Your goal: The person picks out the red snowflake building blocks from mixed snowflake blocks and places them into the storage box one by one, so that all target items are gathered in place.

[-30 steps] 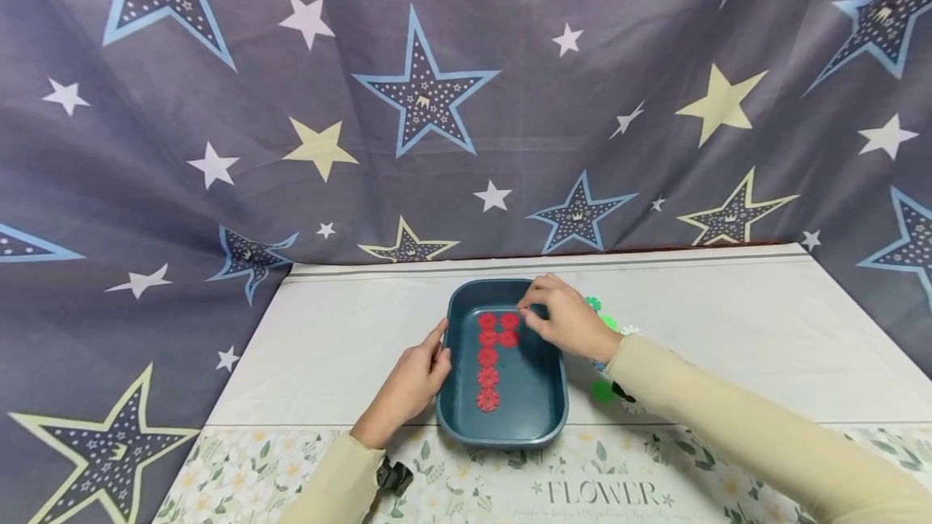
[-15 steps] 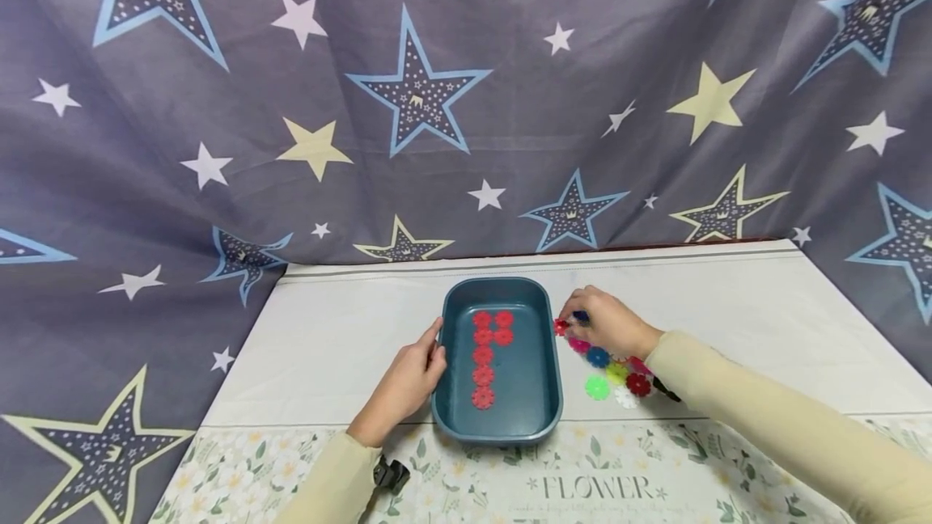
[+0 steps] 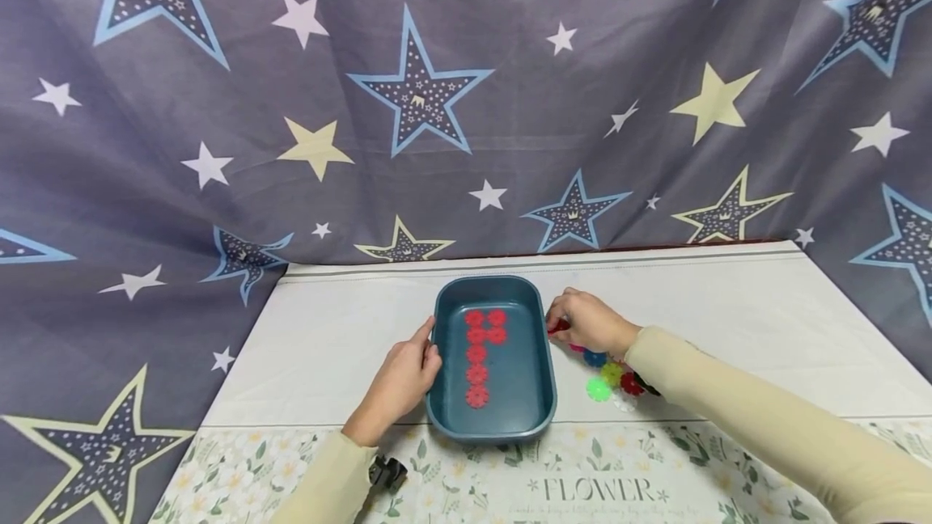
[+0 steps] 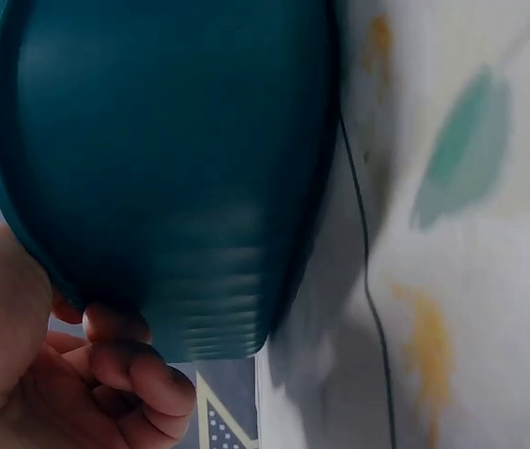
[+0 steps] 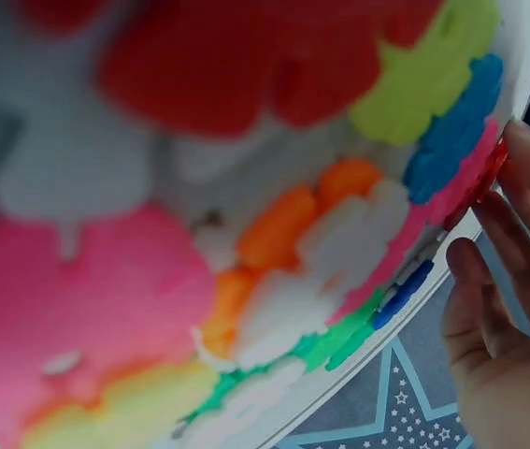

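A blue-green plastic tub (image 3: 513,386) lies lengthwise before me. On its floor, red flower-shaped discs (image 3: 476,353) form a column on the left, with two more beside its far end. My left hand (image 3: 399,378) grips the tub's left rim; in the left wrist view its fingers (image 4: 157,379) curl beneath the rim. Just outside the tub's right wall, my right hand (image 3: 593,322) pinches a red flower disc (image 3: 559,327). The right wrist view shows this red disc (image 5: 494,173) edge-on at the fingertips, partly hidden by them.
Right of the tub lies a pile of flower discs, partly under my right forearm: a green disc (image 3: 599,389), a yellow disc (image 3: 612,373), a blue disc (image 3: 595,358) and others. A white cloth with a floral front band (image 3: 451,475) covers the table. A star-patterned curtain (image 3: 502,136) hangs behind.
My right hand has gone from over the tub to the pile on its right, taken hold of a red disc and come slightly back left. The tub has shifted a little left.
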Available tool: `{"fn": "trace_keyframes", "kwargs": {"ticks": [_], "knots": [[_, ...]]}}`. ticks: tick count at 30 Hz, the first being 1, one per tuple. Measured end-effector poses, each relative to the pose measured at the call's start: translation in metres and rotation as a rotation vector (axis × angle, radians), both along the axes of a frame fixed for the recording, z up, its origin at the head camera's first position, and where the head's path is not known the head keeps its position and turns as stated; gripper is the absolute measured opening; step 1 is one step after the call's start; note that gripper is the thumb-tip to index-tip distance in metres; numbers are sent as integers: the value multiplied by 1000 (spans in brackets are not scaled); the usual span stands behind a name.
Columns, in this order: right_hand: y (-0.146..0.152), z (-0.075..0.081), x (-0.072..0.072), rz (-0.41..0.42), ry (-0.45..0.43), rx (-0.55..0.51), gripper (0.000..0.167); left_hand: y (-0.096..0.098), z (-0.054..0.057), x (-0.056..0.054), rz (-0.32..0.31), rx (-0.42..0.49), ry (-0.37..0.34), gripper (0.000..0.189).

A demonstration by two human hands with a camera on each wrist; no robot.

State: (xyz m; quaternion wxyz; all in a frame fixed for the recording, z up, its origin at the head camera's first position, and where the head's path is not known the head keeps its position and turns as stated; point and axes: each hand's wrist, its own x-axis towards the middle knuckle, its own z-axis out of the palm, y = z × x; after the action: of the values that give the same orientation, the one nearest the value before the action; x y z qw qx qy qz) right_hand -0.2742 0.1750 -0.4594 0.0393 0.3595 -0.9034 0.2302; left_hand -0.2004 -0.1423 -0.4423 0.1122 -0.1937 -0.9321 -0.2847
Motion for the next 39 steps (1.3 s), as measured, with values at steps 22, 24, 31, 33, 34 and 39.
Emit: {"fn": "trace_keyframes", "kwargs": {"ticks": [22, 24, 31, 33, 34, 39], "knots": [[9, 55, 19, -61, 82, -144, 19, -9, -2, -2, -28, 26, -44, 48], [4, 58, 22, -18, 109, -147, 19, -10, -2, -2, -24, 24, -41, 48], [-22, 54, 31, 162, 152, -180, 16, -10, -3, -2, -13, 23, -38, 48], [-31, 53, 35, 189, 119, -154, 15, -10, -3, -2, -14, 22, -39, 48], [-35, 52, 36, 197, 99, -133, 14, -10, -3, -2, -16, 22, -38, 48], [-59, 50, 38, 177, 31, -3, 12, -9, -2, -2, -22, 19, -30, 48]]}}
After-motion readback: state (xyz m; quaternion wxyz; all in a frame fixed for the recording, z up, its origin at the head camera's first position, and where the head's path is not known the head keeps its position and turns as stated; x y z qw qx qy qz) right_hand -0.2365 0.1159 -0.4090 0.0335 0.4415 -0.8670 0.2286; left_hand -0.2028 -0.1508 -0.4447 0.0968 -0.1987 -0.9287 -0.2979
